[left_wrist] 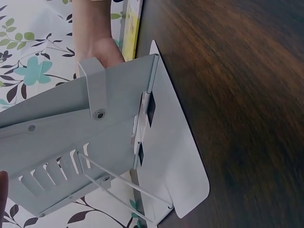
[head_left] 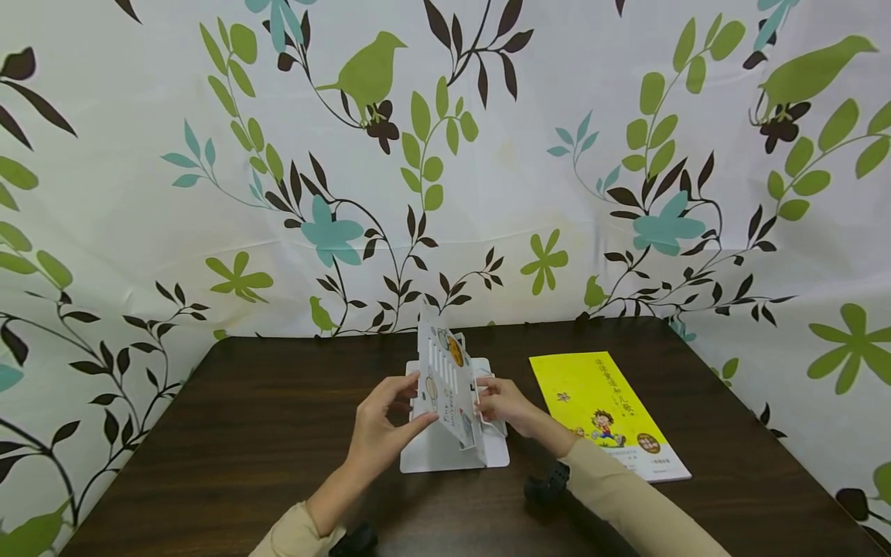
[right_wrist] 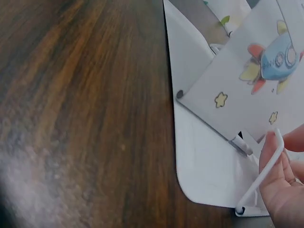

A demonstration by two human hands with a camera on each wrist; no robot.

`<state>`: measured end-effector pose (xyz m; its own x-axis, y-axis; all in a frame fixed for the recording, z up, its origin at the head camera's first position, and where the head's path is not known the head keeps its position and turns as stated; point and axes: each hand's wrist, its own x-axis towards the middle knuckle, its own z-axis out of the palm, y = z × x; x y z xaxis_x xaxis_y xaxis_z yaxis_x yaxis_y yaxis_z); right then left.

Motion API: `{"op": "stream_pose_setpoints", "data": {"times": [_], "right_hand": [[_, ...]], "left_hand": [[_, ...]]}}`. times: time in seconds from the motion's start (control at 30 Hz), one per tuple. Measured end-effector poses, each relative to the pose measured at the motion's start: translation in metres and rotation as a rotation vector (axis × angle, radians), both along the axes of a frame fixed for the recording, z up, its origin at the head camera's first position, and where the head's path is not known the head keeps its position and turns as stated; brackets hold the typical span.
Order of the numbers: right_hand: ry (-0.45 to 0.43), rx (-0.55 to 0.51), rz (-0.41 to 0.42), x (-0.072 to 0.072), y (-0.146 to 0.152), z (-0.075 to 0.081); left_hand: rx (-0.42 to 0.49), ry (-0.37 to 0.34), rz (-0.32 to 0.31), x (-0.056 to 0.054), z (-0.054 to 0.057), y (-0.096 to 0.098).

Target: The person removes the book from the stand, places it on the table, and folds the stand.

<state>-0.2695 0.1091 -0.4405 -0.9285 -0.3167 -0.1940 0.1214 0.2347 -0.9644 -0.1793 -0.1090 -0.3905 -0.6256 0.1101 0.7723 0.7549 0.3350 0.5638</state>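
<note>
A white metal book stand (head_left: 445, 456) rests on its flat base on the table, its printed panel tilted up. My left hand (head_left: 379, 422) grips the panel's left side, fingers above and thumb lower down. Only a fingertip (left_wrist: 3, 190) of it shows in the left wrist view, beside the slotted grey panel (left_wrist: 61, 137) and its thin wire support (left_wrist: 126, 183). On the stand's other side, my right hand (head_left: 504, 402) holds a bent white wire arm (right_wrist: 261, 178). Close to those fingers is a panel corner with a rocket drawing (right_wrist: 278, 59).
A yellow book (head_left: 592, 394) with a cartoon child on its cover lies right of the stand, partly under the right forearm. The dark wooden table (head_left: 278, 402) ends at a curtain (head_left: 487, 193) patterned with leaves and birds.
</note>
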Motion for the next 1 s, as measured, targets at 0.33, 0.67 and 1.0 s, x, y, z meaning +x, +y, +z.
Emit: {"op": "stream_pose_setpoints", "data": {"times": [0.33,0.67,1.0], "right_hand": [[0.017,0.038,0.057,0.001,0.001,0.005],[0.138,0.166,-0.010,0.010,0.003,0.010],[0.419,0.183,0.138,0.038,0.005,0.029]], "left_hand": [[-0.024,0.058,0.034,0.010,0.014,0.006],[-0.056,0.037,0.019,0.008,0.012,0.000],[-0.247,-0.200,0.074,-0.016,-0.021,-0.032]]}}
